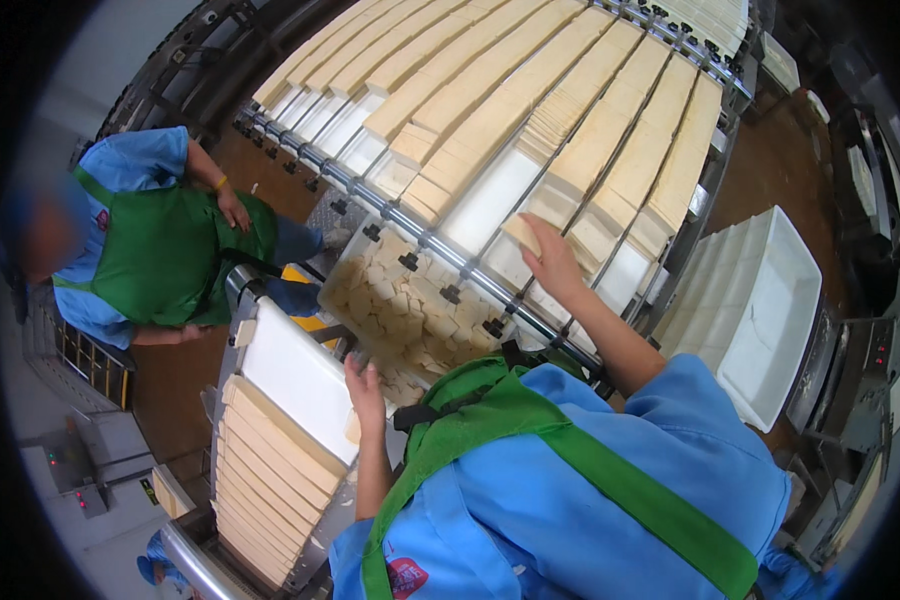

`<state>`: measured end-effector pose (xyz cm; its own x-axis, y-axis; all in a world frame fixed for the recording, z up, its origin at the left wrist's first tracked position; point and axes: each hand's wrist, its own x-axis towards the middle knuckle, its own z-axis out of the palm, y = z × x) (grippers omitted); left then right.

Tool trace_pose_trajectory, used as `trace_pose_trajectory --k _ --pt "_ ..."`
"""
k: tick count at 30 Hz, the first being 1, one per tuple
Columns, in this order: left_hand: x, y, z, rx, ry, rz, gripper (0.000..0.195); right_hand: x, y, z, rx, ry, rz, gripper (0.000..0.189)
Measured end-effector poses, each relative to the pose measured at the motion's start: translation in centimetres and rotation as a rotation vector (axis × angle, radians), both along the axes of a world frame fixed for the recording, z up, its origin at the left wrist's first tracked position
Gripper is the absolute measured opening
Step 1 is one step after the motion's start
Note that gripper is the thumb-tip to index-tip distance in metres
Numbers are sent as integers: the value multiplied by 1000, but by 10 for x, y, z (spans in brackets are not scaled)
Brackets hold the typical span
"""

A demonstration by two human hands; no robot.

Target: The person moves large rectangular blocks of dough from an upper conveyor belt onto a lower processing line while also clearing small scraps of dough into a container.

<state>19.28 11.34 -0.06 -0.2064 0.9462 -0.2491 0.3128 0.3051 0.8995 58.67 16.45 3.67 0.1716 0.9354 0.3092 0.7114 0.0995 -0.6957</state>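
My right hand (549, 259) reaches over the lane conveyor (491, 191) and grips a small cream-coloured slab (522, 234), which looks like cut dough or tofu. Under and beside that hand, more short slab pieces (559, 199) lie in the lanes between thin metal rods. Long rows of the same material (510, 142) extend away up the conveyor. My left hand (365, 386) is raised with fingers apart beside a smaller white belt (292, 367), holding nothing visible. Between my hands, below the conveyor's end roller (450, 255), is a bin (336, 289) heaped with broken pieces (412, 307).
A co-worker in a green apron (172, 247) stands across the smaller belt. Overlapping slabs (270, 480) line that belt's lower end. Black knobs (408, 261) stick out along the roller bar. At right stand nested white plastic crates (769, 322). Another person (161, 559) is at lower left.
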Motion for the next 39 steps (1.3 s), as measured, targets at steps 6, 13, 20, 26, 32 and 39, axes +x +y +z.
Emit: trace_pose_trajectory --k 6,13,20,26,32,39 --pt "6 -32 -6 -47 -88 -94 52 12 25 -26 -270 -276 -7 44" --pt "11 -53 11 -57 -166 -145 48 13 40 1 -483 -319 14 33" --pt "-14 -88 -4 0 -213 -14 43 45 46 4 -226 -547 -265 62" --pt "-15 -96 -4 18 -194 35 40 61 69 -22 -168 -791 -381 51" --pt "-22 -106 7 72 -184 237 34 117 102 -87 -167 -1006 -309 58" --pt "-65 -127 17 218 791 358 29 -18 115 -35 -17 -632 78 69"
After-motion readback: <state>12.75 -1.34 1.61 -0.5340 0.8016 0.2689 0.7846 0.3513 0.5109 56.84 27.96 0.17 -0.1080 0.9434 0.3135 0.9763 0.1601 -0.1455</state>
